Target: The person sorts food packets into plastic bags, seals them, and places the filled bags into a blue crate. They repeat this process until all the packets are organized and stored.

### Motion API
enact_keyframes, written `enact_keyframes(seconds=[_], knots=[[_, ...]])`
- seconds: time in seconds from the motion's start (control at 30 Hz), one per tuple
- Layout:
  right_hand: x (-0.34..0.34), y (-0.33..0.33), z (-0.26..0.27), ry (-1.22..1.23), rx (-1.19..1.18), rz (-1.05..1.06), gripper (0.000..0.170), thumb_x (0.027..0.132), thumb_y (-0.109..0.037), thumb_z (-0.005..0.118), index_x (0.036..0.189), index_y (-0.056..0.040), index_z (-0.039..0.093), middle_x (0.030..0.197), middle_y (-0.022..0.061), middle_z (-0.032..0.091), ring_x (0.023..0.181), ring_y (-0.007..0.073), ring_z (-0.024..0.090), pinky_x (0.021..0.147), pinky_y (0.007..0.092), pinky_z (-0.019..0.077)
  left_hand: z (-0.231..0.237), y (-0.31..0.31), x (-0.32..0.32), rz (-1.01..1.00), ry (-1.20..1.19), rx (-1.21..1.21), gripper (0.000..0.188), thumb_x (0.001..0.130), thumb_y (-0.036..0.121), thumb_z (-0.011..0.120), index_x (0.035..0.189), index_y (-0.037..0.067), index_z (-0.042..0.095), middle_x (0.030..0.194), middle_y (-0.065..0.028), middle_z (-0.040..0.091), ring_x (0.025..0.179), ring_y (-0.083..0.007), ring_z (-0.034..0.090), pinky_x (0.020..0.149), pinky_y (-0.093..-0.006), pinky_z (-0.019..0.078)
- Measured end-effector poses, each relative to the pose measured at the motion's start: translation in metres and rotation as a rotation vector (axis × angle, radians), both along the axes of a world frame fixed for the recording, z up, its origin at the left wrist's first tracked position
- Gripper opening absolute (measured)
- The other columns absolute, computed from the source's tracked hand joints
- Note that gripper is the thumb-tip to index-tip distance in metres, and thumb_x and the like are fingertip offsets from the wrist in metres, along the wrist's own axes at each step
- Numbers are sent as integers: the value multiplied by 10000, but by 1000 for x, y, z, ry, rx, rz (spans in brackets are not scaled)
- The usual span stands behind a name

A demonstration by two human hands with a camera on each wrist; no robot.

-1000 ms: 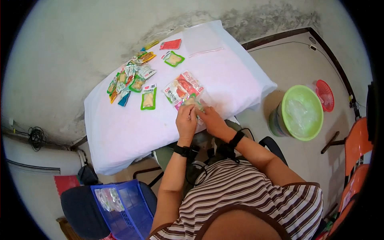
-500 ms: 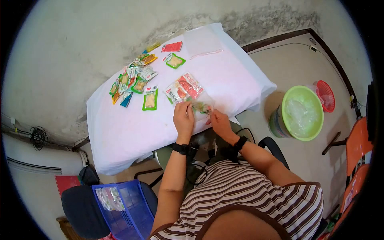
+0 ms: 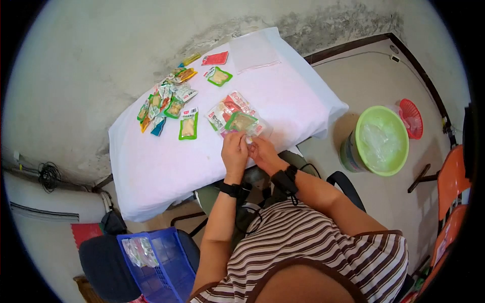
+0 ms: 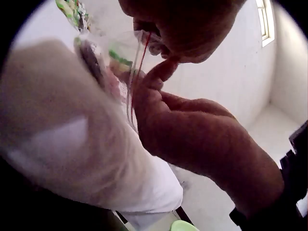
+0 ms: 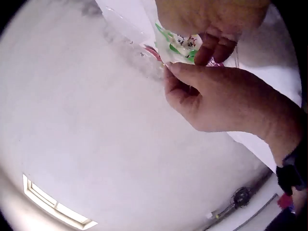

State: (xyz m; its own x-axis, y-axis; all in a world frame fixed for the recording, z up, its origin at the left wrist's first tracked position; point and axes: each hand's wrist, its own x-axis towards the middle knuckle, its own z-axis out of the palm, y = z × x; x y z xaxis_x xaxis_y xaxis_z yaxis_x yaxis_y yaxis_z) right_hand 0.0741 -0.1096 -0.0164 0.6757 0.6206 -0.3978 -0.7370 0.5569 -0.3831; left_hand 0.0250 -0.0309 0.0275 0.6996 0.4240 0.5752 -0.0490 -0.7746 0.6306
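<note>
A clear zip bag (image 3: 265, 132) lies at the table's near edge, over or around a red-and-white printed pack (image 3: 235, 102). Through its film shows a green-edged food packet (image 3: 241, 121). My left hand (image 3: 235, 156) pinches the bag's near edge between thumb and fingers. Right beside it, my right hand (image 3: 265, 153) pinches the same edge, the fingertips of both hands almost together. A red line runs along the bag's mouth (image 4: 139, 72) in the left wrist view. In the right wrist view, the hands partly cover the green-edged packet (image 5: 180, 45).
Left on the white-covered table (image 3: 166, 171) lies a pile of snack packets (image 3: 164, 103), with a green-edged packet (image 3: 188, 125) beside it. Farther back are another packet (image 3: 219, 76), a red packet (image 3: 215, 58) and a clear bag (image 3: 254, 53). A green bucket (image 3: 382, 141) stands right; a blue basket (image 3: 174, 262) sits left.
The hands drew apart along the bag's edge, then came back together. The green-edged packet has shifted away from the fingers, onto the red-and-white print.
</note>
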Motion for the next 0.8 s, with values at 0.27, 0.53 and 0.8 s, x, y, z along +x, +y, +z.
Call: enact_keyframes(seconds=[0.27, 0.53, 0.8], knots=[[27, 25, -31, -438, 86, 138, 145, 841, -126, 473, 858, -35, 585, 851, 130, 595, 821, 249, 577, 689, 338, 452, 4, -1, 2, -36, -37, 128, 133, 749, 9, 607, 875, 43, 633, 809, -106, 583, 758, -274, 573, 663, -329, 468], [70, 62, -60, -1233, -640, 153, 257, 800, -258, 555, 931, -38, 576, 932, 158, 535, 895, 346, 521, 733, 441, 434, 9, -2, 5, -44, -68, 144, 132, 723, 19, 625, 849, 54, 627, 816, -97, 578, 772, -268, 574, 656, -334, 477], [68, 46, -31, -1312, -687, 206, 253, 827, -187, 545, 1007, -10, 565, 875, 144, 575, 830, 263, 569, 683, 358, 466, 5, 2, 1, -75, -24, 233, 165, 736, 25, 647, 899, 44, 629, 789, -111, 576, 715, -275, 578, 622, -323, 476]])
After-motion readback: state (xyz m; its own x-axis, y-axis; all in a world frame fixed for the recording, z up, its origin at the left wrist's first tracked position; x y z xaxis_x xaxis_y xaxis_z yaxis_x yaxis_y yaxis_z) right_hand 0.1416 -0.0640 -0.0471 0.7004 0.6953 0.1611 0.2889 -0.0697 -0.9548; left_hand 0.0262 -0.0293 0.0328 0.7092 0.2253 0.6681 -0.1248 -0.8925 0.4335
